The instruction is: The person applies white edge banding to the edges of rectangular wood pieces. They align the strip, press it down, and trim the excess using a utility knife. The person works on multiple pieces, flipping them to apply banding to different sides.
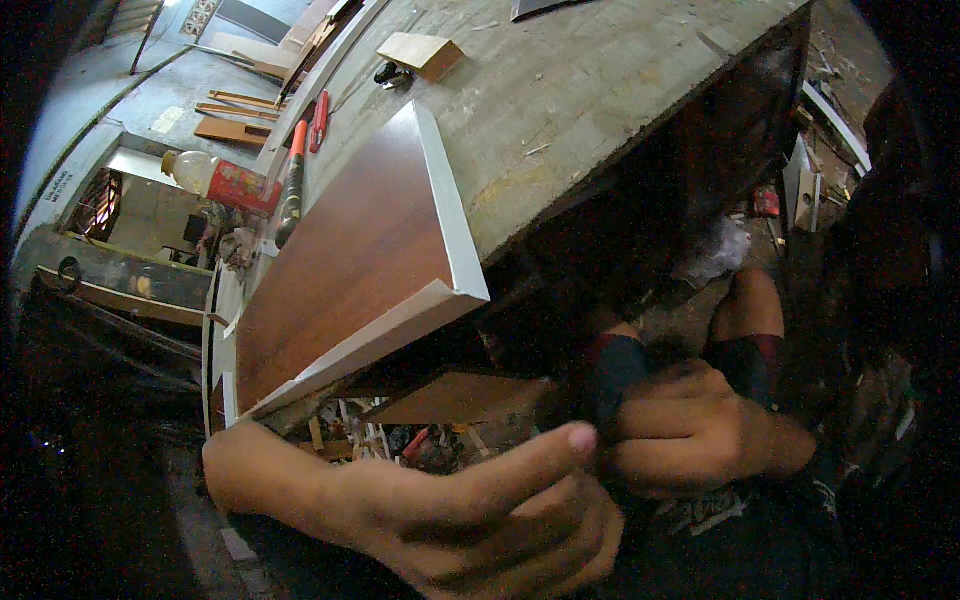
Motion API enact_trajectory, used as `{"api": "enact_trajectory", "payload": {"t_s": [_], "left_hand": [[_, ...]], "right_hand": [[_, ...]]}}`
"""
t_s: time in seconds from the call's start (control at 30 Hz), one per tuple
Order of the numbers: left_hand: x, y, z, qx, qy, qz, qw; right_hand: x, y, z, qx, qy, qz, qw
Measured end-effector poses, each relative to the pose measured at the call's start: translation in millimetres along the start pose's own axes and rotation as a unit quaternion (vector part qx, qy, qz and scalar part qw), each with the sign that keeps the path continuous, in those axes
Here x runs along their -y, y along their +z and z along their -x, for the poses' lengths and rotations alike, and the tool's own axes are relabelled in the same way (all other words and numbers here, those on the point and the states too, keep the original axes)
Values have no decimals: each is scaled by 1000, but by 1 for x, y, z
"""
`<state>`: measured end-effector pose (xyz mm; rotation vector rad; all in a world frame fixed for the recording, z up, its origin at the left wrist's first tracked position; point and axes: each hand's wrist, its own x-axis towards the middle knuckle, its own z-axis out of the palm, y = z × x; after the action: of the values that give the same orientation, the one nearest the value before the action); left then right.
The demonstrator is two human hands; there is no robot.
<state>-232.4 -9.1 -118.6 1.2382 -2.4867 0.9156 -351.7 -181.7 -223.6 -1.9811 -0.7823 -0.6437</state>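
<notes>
A brown wood-grain panel (pixel 350 240) with pale edging (pixel 450 220) lies along the near edge of the worktable (pixel 540 100). My left hand (pixel 490 520) is low in the picture, just in front of the panel, fingers curled and one digit pointing right. To its right, close to my lap, my right hand (pixel 690 430) is closed with its fingers folded in. The two hands are near each other. Whatever either one might hold is hidden or too small to make out. Neither hand touches the panel.
Past the panel lie an orange-and-black handled tool (pixel 293 185), a red cutter (pixel 320 120), a wooden block (pixel 420 55) and a small black object (pixel 392 76). A red tin (pixel 243 188) and a glass jar (pixel 190 170) stand at the left. Offcuts litter the floor beneath.
</notes>
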Motion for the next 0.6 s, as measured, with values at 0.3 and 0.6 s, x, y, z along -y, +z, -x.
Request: {"api": "enact_trajectory", "payload": {"t_s": [0.3,0.6], "left_hand": [[5,-60,11,402,58,147,902],[12,-2,-7,-46,-30,-103,993]], "right_hand": [[-12,-54,20,-156,76,87,981],[0,-79,-2,-144,47,51,987]]}}
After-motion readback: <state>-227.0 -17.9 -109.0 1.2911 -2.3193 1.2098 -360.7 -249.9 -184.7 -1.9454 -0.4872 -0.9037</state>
